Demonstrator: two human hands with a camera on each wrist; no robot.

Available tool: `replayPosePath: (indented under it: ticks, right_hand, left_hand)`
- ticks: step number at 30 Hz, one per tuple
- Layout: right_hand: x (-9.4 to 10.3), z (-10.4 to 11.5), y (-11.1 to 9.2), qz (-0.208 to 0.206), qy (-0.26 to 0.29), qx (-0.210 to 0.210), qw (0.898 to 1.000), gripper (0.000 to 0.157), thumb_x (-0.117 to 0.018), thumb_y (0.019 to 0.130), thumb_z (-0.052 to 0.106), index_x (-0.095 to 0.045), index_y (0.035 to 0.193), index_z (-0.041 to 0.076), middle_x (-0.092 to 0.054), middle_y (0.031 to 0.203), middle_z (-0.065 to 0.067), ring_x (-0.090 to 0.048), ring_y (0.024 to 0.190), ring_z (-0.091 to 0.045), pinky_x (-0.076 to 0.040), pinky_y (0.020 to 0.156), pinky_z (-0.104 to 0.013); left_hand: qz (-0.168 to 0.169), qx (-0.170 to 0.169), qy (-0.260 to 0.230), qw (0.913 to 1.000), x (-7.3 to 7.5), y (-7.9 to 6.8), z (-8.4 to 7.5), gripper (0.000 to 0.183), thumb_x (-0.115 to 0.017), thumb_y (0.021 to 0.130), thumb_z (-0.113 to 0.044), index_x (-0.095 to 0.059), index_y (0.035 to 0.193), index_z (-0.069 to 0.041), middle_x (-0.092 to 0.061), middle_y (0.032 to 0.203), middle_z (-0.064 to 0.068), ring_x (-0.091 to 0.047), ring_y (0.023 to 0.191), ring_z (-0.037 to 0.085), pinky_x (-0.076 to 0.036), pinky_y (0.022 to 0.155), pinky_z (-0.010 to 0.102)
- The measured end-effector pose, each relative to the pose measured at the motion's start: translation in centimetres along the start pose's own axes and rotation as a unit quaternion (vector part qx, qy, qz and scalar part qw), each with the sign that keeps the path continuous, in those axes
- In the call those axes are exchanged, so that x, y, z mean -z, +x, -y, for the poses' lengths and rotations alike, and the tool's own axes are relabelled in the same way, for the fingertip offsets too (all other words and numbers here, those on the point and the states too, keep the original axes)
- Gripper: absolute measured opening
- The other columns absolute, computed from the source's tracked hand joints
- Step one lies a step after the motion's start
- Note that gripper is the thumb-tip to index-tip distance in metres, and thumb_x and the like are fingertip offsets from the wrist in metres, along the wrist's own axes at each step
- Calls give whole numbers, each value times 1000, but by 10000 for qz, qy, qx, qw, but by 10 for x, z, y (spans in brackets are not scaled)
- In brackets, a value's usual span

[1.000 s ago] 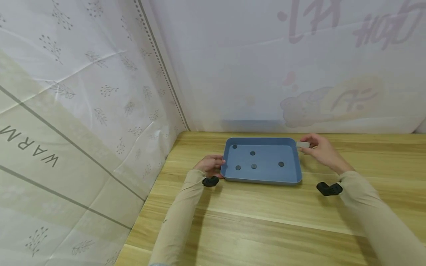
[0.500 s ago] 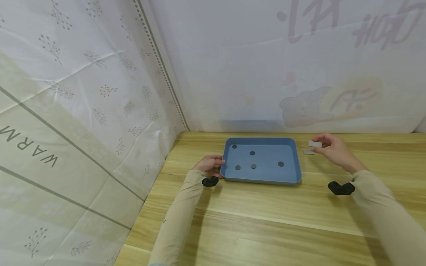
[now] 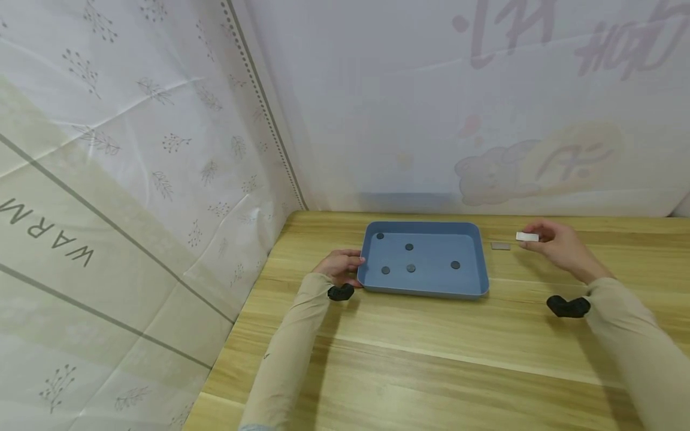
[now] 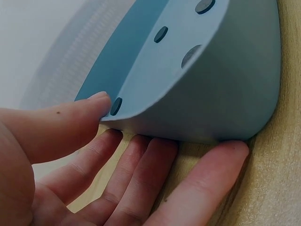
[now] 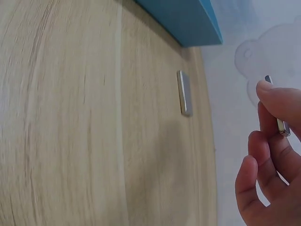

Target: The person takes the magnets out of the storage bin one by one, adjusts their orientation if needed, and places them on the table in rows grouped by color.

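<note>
A shallow blue rectangular tray [image 3: 433, 248] rests on the table with several small dark round discs [image 3: 411, 268] lying inside. My left hand [image 3: 339, 265] holds its left end. In the left wrist view, the thumb [image 4: 70, 127] lies on the rim and the fingers reach against the outer wall, near the base. To the right of the tray, my right hand [image 3: 563, 246] pinches a small silver rectangular bar [image 3: 527, 236] between thumb and fingers, raised off the table. A similar flat silver bar [image 5: 185, 93] lies on the wood between tray and right hand.
The wooden table [image 3: 409, 359] meets a pale printed cloth wall [image 3: 377, 120] at the back, close behind the tray. Another printed cloth [image 3: 135, 179] hangs along the left side. Black devices [image 3: 568, 306] are worn at both wrists.
My right hand has moved rightward from the tray's right edge, carrying one silver bar. The second bar now shows on the table beside the tray. The left hand and tray stay put.
</note>
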State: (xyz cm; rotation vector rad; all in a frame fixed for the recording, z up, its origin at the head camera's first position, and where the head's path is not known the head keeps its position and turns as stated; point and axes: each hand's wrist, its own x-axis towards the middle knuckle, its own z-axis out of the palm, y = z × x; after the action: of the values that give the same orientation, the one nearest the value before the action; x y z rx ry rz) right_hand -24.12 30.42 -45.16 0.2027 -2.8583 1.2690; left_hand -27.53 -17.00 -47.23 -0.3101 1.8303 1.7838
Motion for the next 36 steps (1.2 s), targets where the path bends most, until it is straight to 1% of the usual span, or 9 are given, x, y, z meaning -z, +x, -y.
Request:
replayPosePath:
  ticks: [3,6,8,13,19,24,28,32,36]
  right_hand:
    - [2,-6,0,-56,-107,8,9999,39,-67,92,30,-60,117,1,-59,102,-9,-49,76,0,-44,61,-24]
    - [4,-11,0,-67,-184,8,9998,38,-68,91,29,-60,115,1,-58,93,-5,-48,74,-3,-42,60,-25]
    - [6,-15,0,-57,-233,15,9997,38,-68,91,29,-61,115,0,-58,90,-5,-47,73,-4,-41,60,-24]
    - [7,-24,0,-19,-319,62,9995,37,-69,91,29,-62,114,0,-59,93,-7,-46,74,-3,-40,61,-22]
    - [6,-32,0,-8,-331,76,9994,35,-71,89,24,-64,114,0,-59,91,-5,-44,74,-3,-39,61,-21]
    - [5,-34,0,185,-382,-121,9990,40,-68,92,29,-61,119,0,-59,103,-14,-45,80,-5,-39,64,-20]
    - [5,-34,0,399,-382,-315,9980,44,-65,93,33,-59,122,0,-57,114,-20,-47,90,-16,-42,66,-22]
    - [5,-36,0,503,-449,-380,9970,46,-63,94,34,-57,123,-1,-54,115,-22,-47,97,-26,-42,69,-26]
    - [4,-39,0,491,-513,-347,9969,46,-63,94,34,-57,123,-1,-54,114,-23,-47,98,-29,-41,73,-31]
  left_hand:
    - [9,24,16,10000,0,0,-1,48,-55,97,-4,-42,143,1,-52,134,27,-56,114,32,-45,95,62]
    - [-2,38,28,10000,0,1,-1,48,-54,97,-4,-41,143,1,-53,133,27,-56,116,33,-45,95,63]
    - [-26,50,25,10000,0,2,-1,48,-55,97,-4,-42,142,1,-54,132,26,-56,115,32,-46,94,62]
    - [-96,57,11,9999,0,3,0,48,-56,96,-4,-43,142,0,-56,129,24,-58,110,30,-47,93,62]
    - [-93,22,55,9999,-1,3,0,48,-55,97,-5,-42,142,0,-55,130,24,-57,113,31,-46,93,63]
    - [-93,21,62,9999,-1,1,1,48,-55,96,-5,-42,142,0,-54,132,25,-57,114,31,-47,92,61]
    - [-94,22,81,9999,-1,1,1,48,-56,96,-5,-42,143,-1,-54,132,24,-57,114,31,-48,92,61]
    - [-118,23,102,9999,0,1,1,48,-56,96,-6,-42,142,-1,-55,131,24,-57,113,31,-48,92,61]
    - [-111,53,80,9999,0,2,1,48,-56,96,-6,-43,142,-2,-56,130,23,-57,112,30,-47,93,61]
